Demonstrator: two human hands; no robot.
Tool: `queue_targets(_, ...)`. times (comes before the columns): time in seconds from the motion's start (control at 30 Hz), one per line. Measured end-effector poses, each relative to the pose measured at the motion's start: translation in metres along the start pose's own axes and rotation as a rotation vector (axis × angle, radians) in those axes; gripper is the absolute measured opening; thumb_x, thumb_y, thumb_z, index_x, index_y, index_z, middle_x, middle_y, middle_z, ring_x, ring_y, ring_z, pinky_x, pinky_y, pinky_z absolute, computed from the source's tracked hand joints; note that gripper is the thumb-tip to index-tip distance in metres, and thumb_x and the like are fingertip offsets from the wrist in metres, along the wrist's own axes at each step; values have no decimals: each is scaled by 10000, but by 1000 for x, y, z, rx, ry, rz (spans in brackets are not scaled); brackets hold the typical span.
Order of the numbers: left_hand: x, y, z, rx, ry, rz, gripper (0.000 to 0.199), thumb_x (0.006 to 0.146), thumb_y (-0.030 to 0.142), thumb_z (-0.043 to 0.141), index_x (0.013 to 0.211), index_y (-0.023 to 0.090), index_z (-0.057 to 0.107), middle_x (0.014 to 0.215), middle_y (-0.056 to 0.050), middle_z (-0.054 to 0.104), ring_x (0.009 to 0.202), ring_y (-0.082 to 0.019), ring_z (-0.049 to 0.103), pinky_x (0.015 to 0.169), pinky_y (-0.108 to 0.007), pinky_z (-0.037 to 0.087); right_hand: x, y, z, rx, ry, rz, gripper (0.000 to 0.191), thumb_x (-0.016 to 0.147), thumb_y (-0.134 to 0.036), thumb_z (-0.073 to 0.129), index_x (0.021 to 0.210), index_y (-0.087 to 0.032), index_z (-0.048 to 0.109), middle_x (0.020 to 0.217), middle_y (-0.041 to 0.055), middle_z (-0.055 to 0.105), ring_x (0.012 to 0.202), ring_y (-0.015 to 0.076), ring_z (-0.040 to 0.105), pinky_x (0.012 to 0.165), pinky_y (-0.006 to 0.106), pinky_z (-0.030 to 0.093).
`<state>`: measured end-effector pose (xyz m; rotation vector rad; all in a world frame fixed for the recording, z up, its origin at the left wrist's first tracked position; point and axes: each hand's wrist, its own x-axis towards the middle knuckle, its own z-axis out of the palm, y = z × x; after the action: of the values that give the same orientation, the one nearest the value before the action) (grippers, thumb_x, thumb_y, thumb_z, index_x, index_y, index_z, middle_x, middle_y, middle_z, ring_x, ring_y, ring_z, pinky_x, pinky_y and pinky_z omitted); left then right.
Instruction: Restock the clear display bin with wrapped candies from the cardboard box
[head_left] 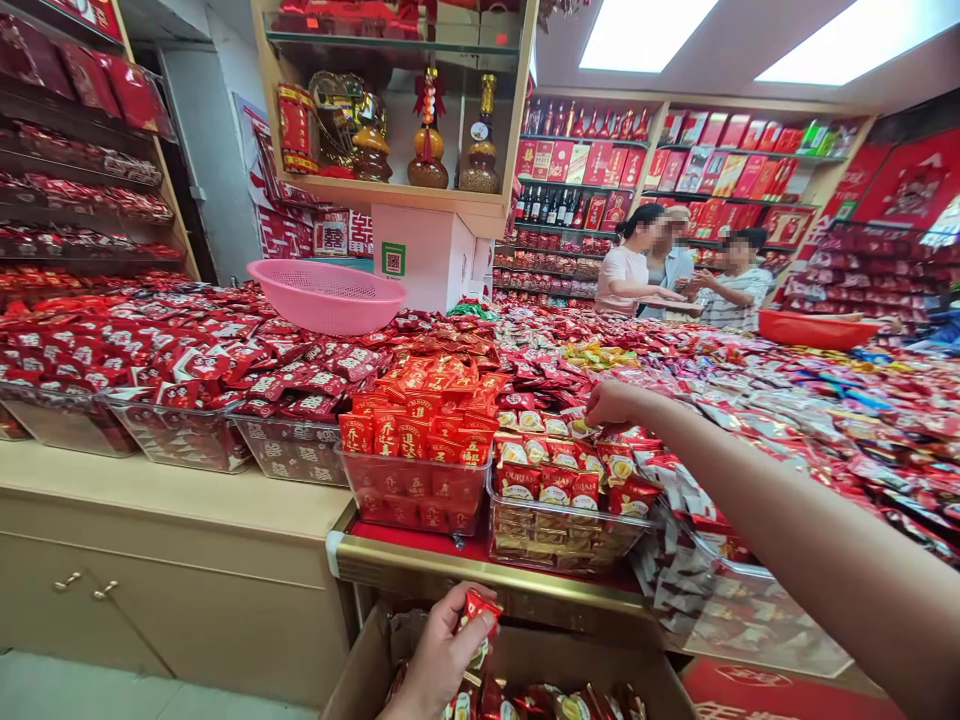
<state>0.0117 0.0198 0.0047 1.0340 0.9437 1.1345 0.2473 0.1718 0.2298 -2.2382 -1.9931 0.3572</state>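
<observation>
Over an open cardboard box (352, 665), my left hand (442, 650) grips a red and gold snack packet (482, 640) between thumb and fingers. Similar packets (577, 705) lie inside that box. My right hand (619, 408) is stretched forward to the back of a clear plastic bin (570, 545) of durian snack packets (555, 487). Its fingers are curled down and pinched at a packet (582, 424) there; the fingertips are partly hidden. The packets in this bin stand in upright rows, with "DURIAN" printed on the front ones.
Left of the durian bin is a bin of red-orange packets (416, 440); a bin of white and red packets (765, 610) stands right. A pink basket (330, 295) and a red basin (817, 328) rest on the candy. Several people (637, 270) stand beyond. Bottles fill an overhead shelf (450, 200).
</observation>
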Motion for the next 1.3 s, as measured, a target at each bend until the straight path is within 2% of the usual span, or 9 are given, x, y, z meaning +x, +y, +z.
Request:
queue_targets(0.2,0,1,-3,4,-50,-1,210,660,302,590,819,169,557,611,20,553,568,-98,469,538,-210,389,-2,5,-20,-256,40,-15,65,575,-170,575,576,-136,630,527,48,577,553,162,549,466,233,390)
queue_targets(0.3,1,0,-3,7,-53,-3,211,662,308,589,818,170,557,604,20,559,547,-93,465,522,-202,378,-1,11,-20,-329,-15,-15,67,553,-180,597,549,-128,638,540,70,593,545,175,551,457,242,385)
queue_targets(0.4,1,-1,-2,3,-51,-7,227,645,325,602,809,173,562,603,19,559,556,-99,468,516,-201,379,3,20,-16,-349,-70,-45,107,567,-215,592,592,-130,651,581,64,614,530,158,544,443,232,375)
queue_targets(0.57,1,-1,-4,16,-50,-6,227,649,317,599,819,171,558,629,12,560,585,-108,474,530,-210,388,15,35,-11,-295,-37,-66,200,548,-237,616,727,-154,655,675,29,641,583,135,549,448,199,371)
queue_targets(0.8,2,-1,-4,35,-54,9,227,646,318,598,810,167,556,611,13,558,564,-106,467,527,-213,382,16,43,-13,-195,24,-41,357,590,-197,593,943,-142,594,755,32,651,615,118,567,478,175,401)
queue_targets(0.97,0,-1,-4,57,-47,16,216,649,315,598,810,176,564,639,13,563,588,-110,486,547,-214,383,3,46,-35,-96,-10,-31,230,641,-123,533,855,-133,616,692,25,646,568,109,557,472,179,409)
queue_targets(1.07,-1,0,-3,31,-50,17,217,644,322,600,805,180,568,630,18,554,606,-119,493,540,-217,389,-5,50,-51,-13,45,-19,154,630,-102,546,760,-126,624,630,23,628,550,115,543,470,192,412)
queue_targets(1.17,-1,1,-2,21,-44,2,229,633,321,609,806,176,568,618,19,553,585,-114,487,533,-218,392,-15,53,-58,201,110,-9,117,645,-125,554,748,-122,609,618,29,614,529,110,531,458,199,410)
queue_targets(1.3,0,1,-2,29,-45,-11,221,644,309,601,813,175,560,621,22,551,562,-98,469,525,-209,386,-30,49,-54,553,90,-99,103,696,-167,534,784,-134,575,709,37,622,567,84,545,517,184,437)
